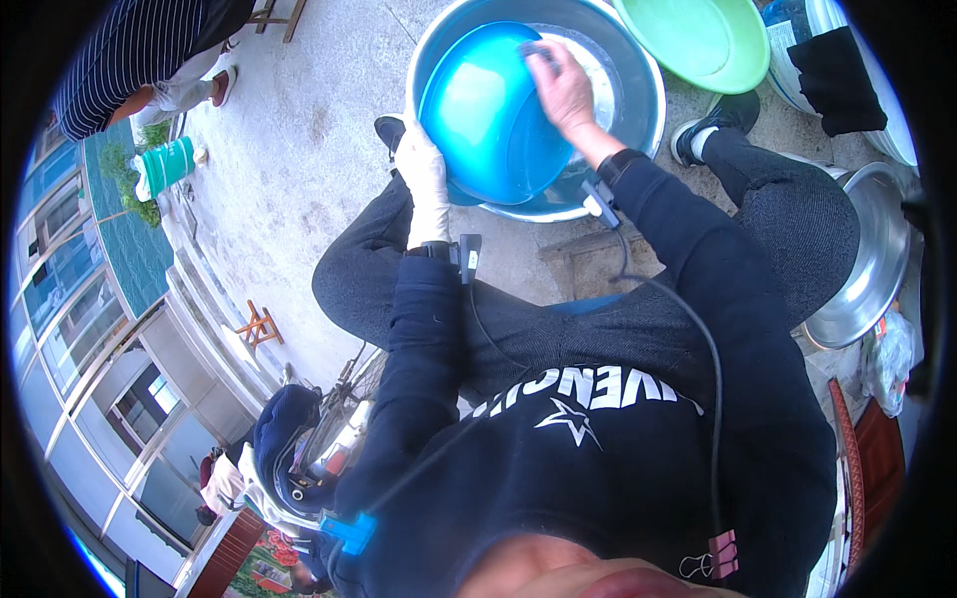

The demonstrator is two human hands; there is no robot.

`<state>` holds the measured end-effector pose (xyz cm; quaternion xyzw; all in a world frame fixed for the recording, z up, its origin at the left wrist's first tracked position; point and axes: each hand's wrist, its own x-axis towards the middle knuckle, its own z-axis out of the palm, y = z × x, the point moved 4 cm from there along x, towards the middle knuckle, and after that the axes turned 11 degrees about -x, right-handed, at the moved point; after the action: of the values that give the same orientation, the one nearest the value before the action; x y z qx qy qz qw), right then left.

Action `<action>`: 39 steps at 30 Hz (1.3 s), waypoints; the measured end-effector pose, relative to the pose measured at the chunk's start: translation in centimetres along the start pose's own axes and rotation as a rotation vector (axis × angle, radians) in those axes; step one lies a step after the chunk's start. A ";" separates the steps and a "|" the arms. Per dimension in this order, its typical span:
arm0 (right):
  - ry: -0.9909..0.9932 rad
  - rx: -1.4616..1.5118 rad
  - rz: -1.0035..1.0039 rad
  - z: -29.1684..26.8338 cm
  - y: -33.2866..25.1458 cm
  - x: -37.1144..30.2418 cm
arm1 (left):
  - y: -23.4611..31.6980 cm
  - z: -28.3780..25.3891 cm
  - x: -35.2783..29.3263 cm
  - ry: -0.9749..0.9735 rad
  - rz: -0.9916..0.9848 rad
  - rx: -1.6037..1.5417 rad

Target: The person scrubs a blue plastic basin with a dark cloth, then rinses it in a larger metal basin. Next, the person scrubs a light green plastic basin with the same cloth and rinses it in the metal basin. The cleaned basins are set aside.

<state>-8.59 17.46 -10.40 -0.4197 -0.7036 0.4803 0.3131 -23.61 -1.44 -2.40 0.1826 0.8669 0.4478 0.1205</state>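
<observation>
Left hand (423,174) clasps basin (474,105); angled right hand (566,92) pinches dark pad (536,49).

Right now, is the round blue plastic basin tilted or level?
Tilted: the blue basin shows as a slanted oval against the rounder, wide silver metal basin, with the left hand at its edge.

A basin (478,120) tilts over a tub (643,110) at top center, left hand (424,169) at its left edge, right hand (566,95) at its upper right, with a bowl (698,35) in the frame's upper right and a stool (259,328) at left.
</observation>
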 end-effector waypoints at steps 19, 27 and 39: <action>-0.086 -0.079 -0.357 2.6 -5.6 2.3 | 5.4 2.3 5.2 -0.159 0.005 0.088; -0.027 0.125 0.553 0.2 8.6 4.6 | 4.2 0.5 1.1 -0.290 -0.031 0.128; 0.086 -0.252 -0.347 3.2 -11.5 -0.4 | 9.6 5.6 6.0 -0.348 -0.015 0.250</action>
<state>-14.46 13.62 -0.71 -0.3481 -0.8059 0.3091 0.3659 -24.95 10.36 1.97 0.2642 0.8832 0.2976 0.2483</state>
